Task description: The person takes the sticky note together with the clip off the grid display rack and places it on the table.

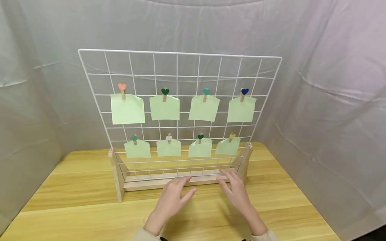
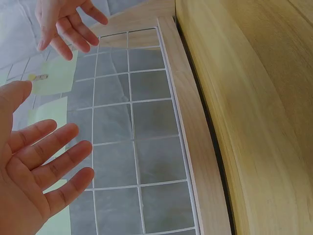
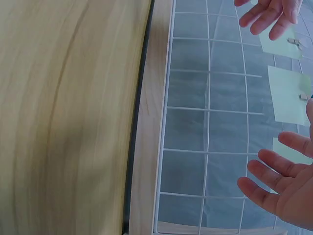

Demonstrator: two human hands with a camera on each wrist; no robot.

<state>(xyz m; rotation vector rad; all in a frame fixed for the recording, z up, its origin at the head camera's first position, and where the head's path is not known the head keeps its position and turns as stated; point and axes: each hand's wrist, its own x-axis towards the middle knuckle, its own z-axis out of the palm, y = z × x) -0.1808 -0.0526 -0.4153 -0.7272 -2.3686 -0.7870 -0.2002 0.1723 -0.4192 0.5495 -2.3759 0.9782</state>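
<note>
Evidently both hands are free: the person's left hand and right hand are loosely spread, fingers parted and gently bent, with nothing held in either. They hover apart before the low crosspiece of a pale wooden stand, fingertips overlapping it in the head view; whether any finger brushes the wood cannot be told. So near, a careless push could probably slide or rock the stand, and a finger catching the bottom wires could jolt everything fixed above.

Rising from the stand is a white rectangular wire grid, and on it hang eight pale green square paper notes in two rows of four. Each note has one small wooden peg with a heart-shaped top. Along the lower row, nearest the hands, the hearts are teal, white, dark green and yellow. The yellow-hearted peg's note hangs askew, so it seems likeliest to swing or slip if knocked. The upper row carries coral, dark green, teal and navy hearts; with a single peg apiece, those sheets might curl or twist too.

As for containers, no box or tray shows; the stand merely bears the grid. Beneath lies the yellow wood-grain desk, with grey cloth hanging behind.
</note>
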